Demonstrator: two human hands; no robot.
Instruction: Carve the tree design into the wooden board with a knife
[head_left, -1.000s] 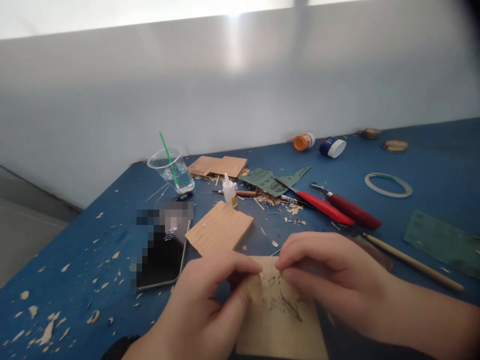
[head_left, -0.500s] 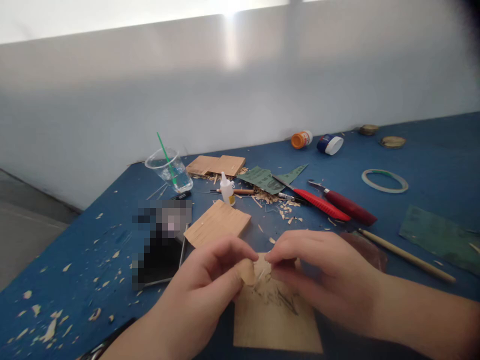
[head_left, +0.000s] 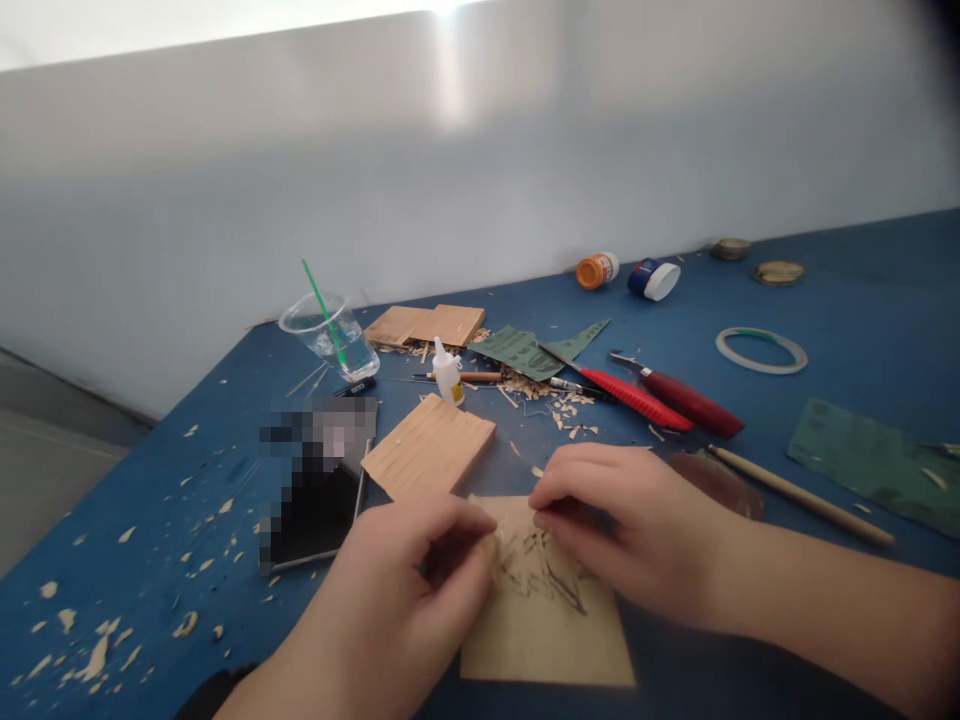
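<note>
A thin wooden panel point(head_left: 551, 635) with dark carved lines lies flat on the blue table point(head_left: 870, 290), close to me. My left hand point(head_left: 416, 575) grips its upper left edge, thumb and fingers pinched together. My right hand point(head_left: 626, 520) rests on its upper right part, fingertips curled down onto the top edge beside the carved lines. The two hands are a few centimetres apart, and the carving shows between them.
Behind the panel lie a ridged wooden block point(head_left: 429, 446), a phone point(head_left: 315, 495), a glue bottle point(head_left: 448, 372), a plastic cup with a green straw point(head_left: 326, 335), two red-handled tools point(head_left: 664, 398), a wooden stick point(head_left: 799, 494), green sandpaper point(head_left: 874, 462), a tape ring point(head_left: 760, 350) and two paint jars point(head_left: 598, 270). Wood chips litter the table.
My fingertips met at the panel's top edge a second ago; now my left hand has drawn back toward me and left, uncovering more of the carved lines.
</note>
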